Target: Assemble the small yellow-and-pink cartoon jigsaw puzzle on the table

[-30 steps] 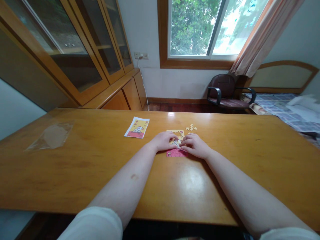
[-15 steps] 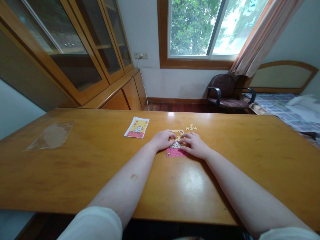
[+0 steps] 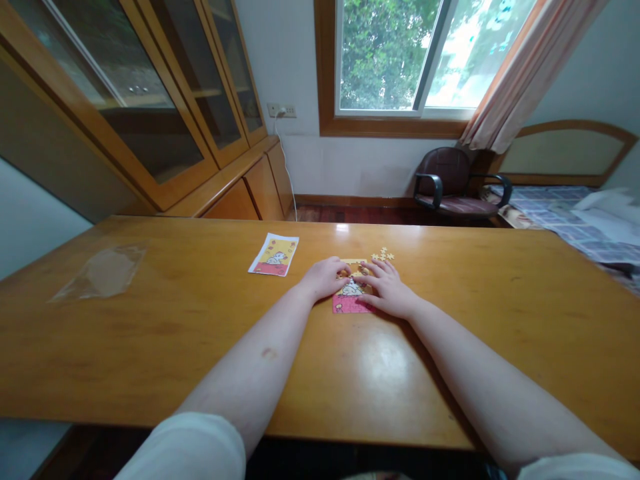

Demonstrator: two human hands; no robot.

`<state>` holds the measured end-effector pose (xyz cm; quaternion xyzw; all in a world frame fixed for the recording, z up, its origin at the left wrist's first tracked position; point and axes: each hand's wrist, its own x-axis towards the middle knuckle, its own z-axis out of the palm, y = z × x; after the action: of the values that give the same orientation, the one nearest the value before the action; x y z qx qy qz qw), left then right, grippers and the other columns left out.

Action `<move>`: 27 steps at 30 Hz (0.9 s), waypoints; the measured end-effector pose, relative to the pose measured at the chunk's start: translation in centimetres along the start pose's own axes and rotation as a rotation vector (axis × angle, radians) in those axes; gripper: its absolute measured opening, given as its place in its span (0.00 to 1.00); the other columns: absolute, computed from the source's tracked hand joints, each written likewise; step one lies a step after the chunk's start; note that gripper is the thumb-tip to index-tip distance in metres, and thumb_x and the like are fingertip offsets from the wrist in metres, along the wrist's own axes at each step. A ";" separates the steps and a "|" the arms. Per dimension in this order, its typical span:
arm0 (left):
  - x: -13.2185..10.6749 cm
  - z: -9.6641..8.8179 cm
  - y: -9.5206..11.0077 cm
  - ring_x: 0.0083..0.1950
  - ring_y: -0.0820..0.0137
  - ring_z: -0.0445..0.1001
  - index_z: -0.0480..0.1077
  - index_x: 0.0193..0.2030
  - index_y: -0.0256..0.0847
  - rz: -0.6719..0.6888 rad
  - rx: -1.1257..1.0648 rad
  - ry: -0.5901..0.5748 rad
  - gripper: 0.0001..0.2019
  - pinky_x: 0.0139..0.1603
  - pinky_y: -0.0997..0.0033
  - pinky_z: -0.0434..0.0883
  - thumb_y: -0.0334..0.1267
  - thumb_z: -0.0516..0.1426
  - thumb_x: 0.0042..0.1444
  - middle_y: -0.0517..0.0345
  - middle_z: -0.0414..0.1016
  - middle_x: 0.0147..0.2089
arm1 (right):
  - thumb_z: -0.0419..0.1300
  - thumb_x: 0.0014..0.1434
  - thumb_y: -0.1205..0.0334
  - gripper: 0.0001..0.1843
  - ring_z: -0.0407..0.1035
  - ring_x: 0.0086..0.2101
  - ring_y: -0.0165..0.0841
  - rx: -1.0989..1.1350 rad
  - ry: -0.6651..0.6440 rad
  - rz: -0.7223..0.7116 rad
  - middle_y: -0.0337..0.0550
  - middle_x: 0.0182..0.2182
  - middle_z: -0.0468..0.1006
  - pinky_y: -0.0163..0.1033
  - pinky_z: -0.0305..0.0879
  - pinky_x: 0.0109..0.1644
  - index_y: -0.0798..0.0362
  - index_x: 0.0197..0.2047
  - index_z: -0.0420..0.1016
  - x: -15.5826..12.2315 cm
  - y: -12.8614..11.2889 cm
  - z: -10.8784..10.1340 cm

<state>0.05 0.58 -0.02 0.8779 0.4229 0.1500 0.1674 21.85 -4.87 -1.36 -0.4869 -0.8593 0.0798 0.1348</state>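
A small jigsaw puzzle [image 3: 349, 300], yellow on top and pink at the bottom, lies on the wooden table [image 3: 200, 320] in front of me. My left hand [image 3: 326, 277] rests on its left edge with the fingers curled over the upper part. My right hand [image 3: 387, 288] lies on its right side, fingers stretched out flat over the top of the puzzle. Several loose pale puzzle pieces [image 3: 383, 255] sit just beyond my right fingertips. Whether a piece is under either hand is hidden.
A printed picture card [image 3: 274, 254] lies to the left of the puzzle. A clear plastic bag [image 3: 103, 272] lies far left on the table. Beyond the table stand a wooden glass-door cabinet [image 3: 165, 100], a dark armchair [image 3: 453, 183] and a bed [image 3: 580, 213] under the window.
Both hands have slid a little farther up the puzzle. My right fingers have spread out flatter toward the loose pieces.
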 end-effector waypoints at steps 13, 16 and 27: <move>-0.1 0.1 -0.1 0.43 0.65 0.74 0.77 0.46 0.44 -0.041 0.008 0.000 0.14 0.46 0.68 0.71 0.44 0.57 0.56 0.53 0.75 0.43 | 0.56 0.59 0.38 0.29 0.48 0.65 0.52 -0.012 -0.003 0.014 0.49 0.65 0.61 0.64 0.40 0.66 0.40 0.60 0.71 0.1 0.0 0.2; -0.1 0.2 -0.1 0.43 0.65 0.74 0.77 0.46 0.44 -0.041 0.014 0.002 0.14 0.45 0.68 0.71 0.44 0.57 0.56 0.53 0.75 0.43 | 0.56 0.59 0.38 0.29 0.48 0.65 0.52 -0.012 -0.003 0.020 0.49 0.65 0.60 0.64 0.40 0.66 0.40 0.60 0.70 0.1 -0.1 0.2; -0.1 0.3 -0.2 0.42 0.65 0.74 0.77 0.45 0.44 -0.029 0.023 0.019 0.14 0.44 0.68 0.71 0.46 0.56 0.57 0.53 0.75 0.43 | 0.56 0.59 0.38 0.31 0.48 0.65 0.52 -0.012 -0.015 0.031 0.51 0.65 0.60 0.64 0.40 0.66 0.43 0.61 0.69 0.1 -0.1 0.2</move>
<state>-0.05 0.60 -0.42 0.8720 0.4390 0.1508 0.1552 21.64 -4.89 -1.50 -0.5001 -0.8532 0.0804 0.1245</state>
